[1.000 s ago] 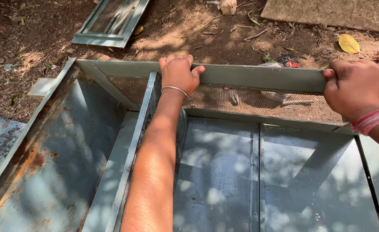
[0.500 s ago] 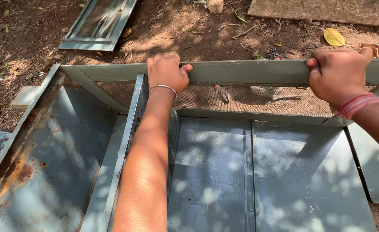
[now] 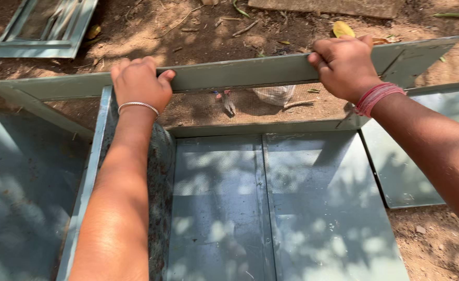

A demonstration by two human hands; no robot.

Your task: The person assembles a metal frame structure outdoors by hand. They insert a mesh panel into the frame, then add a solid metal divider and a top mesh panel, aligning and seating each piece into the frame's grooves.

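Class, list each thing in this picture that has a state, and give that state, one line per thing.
Left hand: gripping the top rail.
Right hand: gripping the top rail.
Grey-green metal frame: held on edge.
Mesh panel: in the frame.
Window frame: lying flat on soil.
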